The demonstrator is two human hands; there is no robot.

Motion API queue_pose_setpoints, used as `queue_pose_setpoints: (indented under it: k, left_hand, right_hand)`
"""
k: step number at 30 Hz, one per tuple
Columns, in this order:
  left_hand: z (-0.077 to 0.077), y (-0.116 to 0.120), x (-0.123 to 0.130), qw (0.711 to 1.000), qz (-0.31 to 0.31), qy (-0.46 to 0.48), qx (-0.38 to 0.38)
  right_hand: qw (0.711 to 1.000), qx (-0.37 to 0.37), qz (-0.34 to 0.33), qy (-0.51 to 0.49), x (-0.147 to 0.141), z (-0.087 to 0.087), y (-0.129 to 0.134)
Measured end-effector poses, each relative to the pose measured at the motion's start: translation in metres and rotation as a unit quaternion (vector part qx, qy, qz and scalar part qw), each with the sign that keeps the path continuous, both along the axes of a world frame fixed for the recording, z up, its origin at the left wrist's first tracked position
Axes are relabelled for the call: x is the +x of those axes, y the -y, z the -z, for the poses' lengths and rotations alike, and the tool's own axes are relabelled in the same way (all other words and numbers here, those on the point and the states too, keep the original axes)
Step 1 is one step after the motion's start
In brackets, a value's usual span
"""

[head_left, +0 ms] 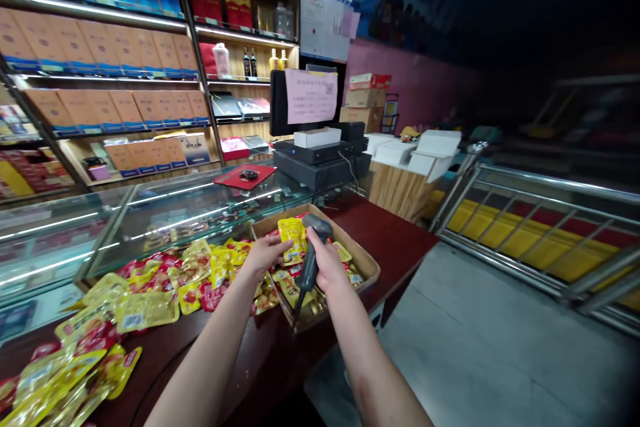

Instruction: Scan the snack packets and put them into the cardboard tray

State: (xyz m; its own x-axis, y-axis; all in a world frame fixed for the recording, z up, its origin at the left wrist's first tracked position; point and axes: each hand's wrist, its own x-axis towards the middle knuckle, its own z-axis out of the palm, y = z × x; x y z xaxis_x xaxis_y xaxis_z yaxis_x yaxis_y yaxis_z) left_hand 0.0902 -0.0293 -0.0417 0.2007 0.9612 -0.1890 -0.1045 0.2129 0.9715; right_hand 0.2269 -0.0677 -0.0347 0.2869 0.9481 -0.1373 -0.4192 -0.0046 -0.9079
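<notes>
In my right hand point(327, 261) is a dark barcode scanner point(310, 257), its head tilted up and its cable hanging below. Beside it, my left hand point(265, 255) grips a yellow snack packet point(293, 239) by its edge, close to the scanner head. Both hands are over an open cardboard box point(367, 268) that contains several yellow and red packets. Left of the box, a loose heap of snack packets point(147, 309) in yellow, gold and red spreads along the dark counter.
Behind the heap runs a glass display case point(165, 213) with a computer mouse point(249, 175) on a red mat. A monitor point(305, 103) stands on a black cash drawer point(320, 170). Boxed goods fill the shelves at left. A metal railing point(550, 187) stands at right.
</notes>
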Motion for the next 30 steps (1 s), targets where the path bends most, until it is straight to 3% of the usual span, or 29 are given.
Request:
queue_pose_setpoints:
  k: [3,6,9,12,16,20,27,30]
  left_hand:
    - [0.007,-0.007,0.028,0.999,0.035,-0.004,0.004]
    - [0.015,-0.01,0.04,0.998,0.031,-0.05,0.03]
    - [0.016,-0.009,0.035,0.992,-0.002,-0.113,0.051]
    - [0.01,-0.004,0.014,0.987,-0.019,-0.15,0.059]
    - [0.003,0.008,-0.033,0.979,-0.059,-0.18,0.076]
    - [0.001,0.029,-0.1,0.954,-0.134,-0.247,0.108]
    - [0.024,0.091,-0.222,0.831,-0.307,-0.454,0.091]
    - [0.039,0.108,-0.256,0.761,-0.325,-0.556,0.073]
  right_hand:
    - [0.999,0.0,0.006,-0.053,0.026,-0.001,0.004]
    - [0.997,0.007,0.038,-0.068,0.041,-0.002,0.008]
    - [0.997,0.012,0.063,-0.047,0.044,-0.001,0.008]
    - [0.998,0.003,0.053,-0.022,0.034,0.001,0.005]
    - [1.0,0.003,0.007,-0.004,-0.002,0.0,0.001]
    - [0.996,0.012,-0.091,-0.019,-0.058,0.0,0.002]
    - [0.961,-0.048,-0.268,-0.045,-0.168,0.024,0.015]
    - [0.945,-0.069,-0.319,-0.021,-0.205,0.045,0.021]
